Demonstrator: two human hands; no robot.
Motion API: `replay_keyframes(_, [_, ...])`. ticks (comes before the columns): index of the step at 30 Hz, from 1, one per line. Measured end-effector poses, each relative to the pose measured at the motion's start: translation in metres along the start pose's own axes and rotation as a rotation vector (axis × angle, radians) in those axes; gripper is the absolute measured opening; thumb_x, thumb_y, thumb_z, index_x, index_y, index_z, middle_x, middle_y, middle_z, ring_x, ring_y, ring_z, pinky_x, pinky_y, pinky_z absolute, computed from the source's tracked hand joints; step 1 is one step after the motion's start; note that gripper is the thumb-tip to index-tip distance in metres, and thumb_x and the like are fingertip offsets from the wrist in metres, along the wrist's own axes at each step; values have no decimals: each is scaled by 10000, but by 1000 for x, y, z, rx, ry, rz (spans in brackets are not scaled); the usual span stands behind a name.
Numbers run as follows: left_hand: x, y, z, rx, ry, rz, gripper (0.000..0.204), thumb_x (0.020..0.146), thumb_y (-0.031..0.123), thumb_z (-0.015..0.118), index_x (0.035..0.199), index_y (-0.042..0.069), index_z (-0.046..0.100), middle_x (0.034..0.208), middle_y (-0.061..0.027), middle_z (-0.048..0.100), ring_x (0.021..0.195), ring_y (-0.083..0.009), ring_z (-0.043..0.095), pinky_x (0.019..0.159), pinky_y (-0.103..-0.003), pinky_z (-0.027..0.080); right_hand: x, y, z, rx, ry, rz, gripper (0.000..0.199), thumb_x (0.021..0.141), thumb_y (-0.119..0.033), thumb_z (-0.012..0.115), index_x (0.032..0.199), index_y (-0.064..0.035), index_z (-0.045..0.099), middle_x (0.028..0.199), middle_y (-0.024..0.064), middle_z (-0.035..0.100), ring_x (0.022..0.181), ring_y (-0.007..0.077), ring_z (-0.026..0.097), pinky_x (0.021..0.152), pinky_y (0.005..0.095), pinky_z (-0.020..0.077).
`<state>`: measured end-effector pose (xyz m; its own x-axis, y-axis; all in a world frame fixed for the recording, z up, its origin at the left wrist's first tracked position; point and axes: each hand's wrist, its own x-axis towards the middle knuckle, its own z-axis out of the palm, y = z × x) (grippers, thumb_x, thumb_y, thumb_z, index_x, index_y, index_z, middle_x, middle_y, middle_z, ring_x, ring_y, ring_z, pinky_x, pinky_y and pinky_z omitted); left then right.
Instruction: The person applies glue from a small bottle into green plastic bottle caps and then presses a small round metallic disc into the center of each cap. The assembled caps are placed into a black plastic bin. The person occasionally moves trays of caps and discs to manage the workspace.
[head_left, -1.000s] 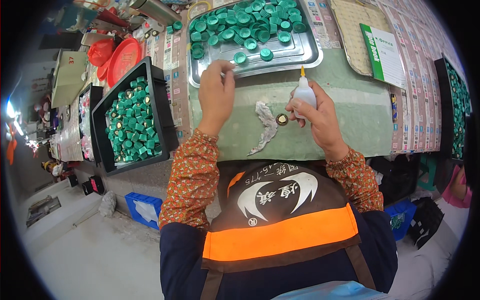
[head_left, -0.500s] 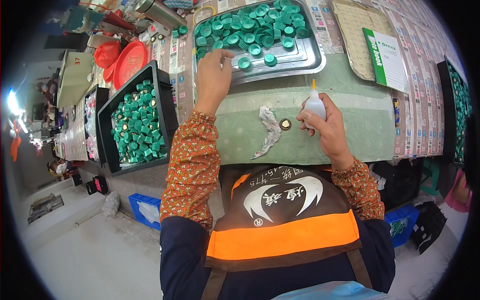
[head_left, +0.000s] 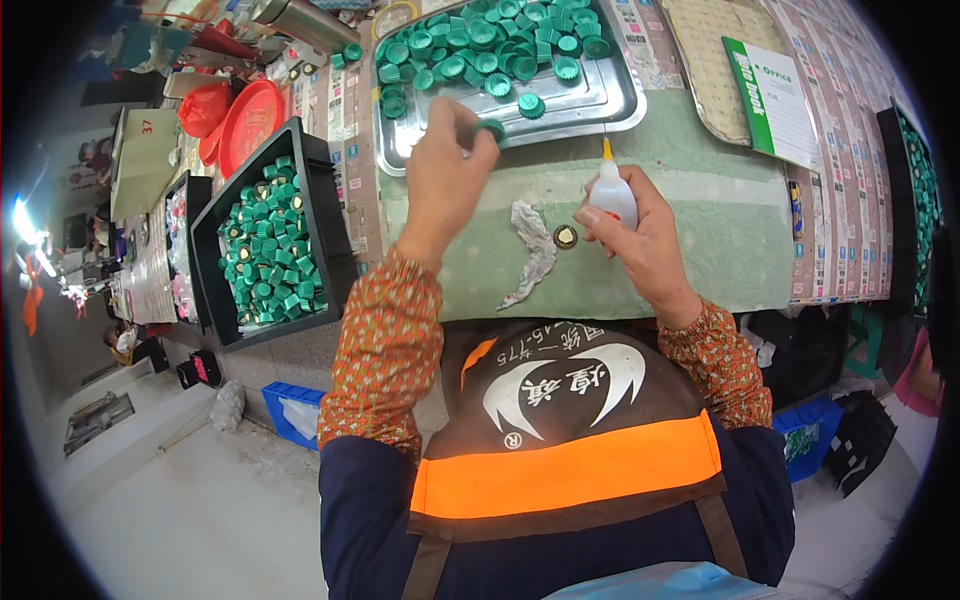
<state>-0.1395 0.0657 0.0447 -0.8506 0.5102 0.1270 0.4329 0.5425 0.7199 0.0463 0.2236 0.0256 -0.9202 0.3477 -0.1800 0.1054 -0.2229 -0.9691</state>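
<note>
My left hand (head_left: 450,170) is at the near edge of the metal tray (head_left: 628,118), thumb and fingers closed on a green fluted cap (head_left: 490,130). Many more green caps (head_left: 482,36) lie heaped toward the tray's far side. A white squeeze bottle (head_left: 612,198) with a thin yellow nozzle stands upright in my right hand (head_left: 652,245), the fingers wrapped round it. Left of that hand, a small dark round piece with a gold centre (head_left: 565,236) rests on the green cloth (head_left: 720,230). Beside it lies a crumpled white tissue (head_left: 533,255).
A black bin of green caps (head_left: 270,250) stands at the left, with red plastic dishes (head_left: 250,125) behind it. A steel flask (head_left: 300,22) lies past the tray's left corner. A notebook (head_left: 775,100) overlaps a padded tray (head_left: 715,65) at the right.
My left hand has moved right and closed on a cap at the tray's near side. The bottle in my right hand has shifted slightly left. The whole view has shifted a little.
</note>
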Motion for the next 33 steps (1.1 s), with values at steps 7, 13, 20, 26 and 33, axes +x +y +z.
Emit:
replay_keyframes(7, [-100, 38, 1, -588, -368, -328, 219, 981, 117, 605, 1158, 43, 499, 958, -124, 684, 823, -167, 698, 609, -293, 533, -9, -4, 22, 33, -101, -63, 359, 886, -151, 765, 1159, -41, 559, 937, 19, 619, 848, 73, 578, 730, 250, 498])
replay_keyframes(13, [-136, 15, -3, -1484, -633, -760, 437, 1054, 250, 525, 1432, 88, 378, 1177, -200, 640, 982, -264, 721, 681, -293, 631, -22, 5, 20, -17, -220, 106, 349, 886, -146, 762, 1148, -25, 565, 949, 45, 621, 845, 96, 610, 693, 263, 540])
replay_keyframes(20, [-170, -4, 11, -1625, -559, -784, 370, 1056, 233, 534, 1351, 57, 397, 1335, -240, 559, 1021, -317, 719, 697, -336, 667, -32, 9, 23, -141, -287, 160, 356, 908, -152, 759, 1166, -19, 553, 970, 33, 606, 858, 82, 610, 719, 241, 550])
replay_keyframes(26, [-171, -4, 6, -1548, -617, -792, 338, 1061, 245, 525, 1350, 107, 419, 1224, -187, 608, 1009, -256, 707, 725, -321, 657, -39, 0, 17, -229, -294, 104, 362, 918, -171, 736, 1193, -31, 546, 1009, 40, 612, 933, 100, 592, 801, 267, 504])
replay_keyframes(33, [-173, -10, 5, -1634, -512, -783, 416, 1092, 257, 446, 1458, 91, 341, 1283, -247, 600, 996, -308, 717, 707, -335, 663, -49, -8, 1, -438, -267, -79, 372, 913, -111, 687, 1247, -16, 555, 1064, 102, 645, 937, 163, 633, 837, 323, 514])
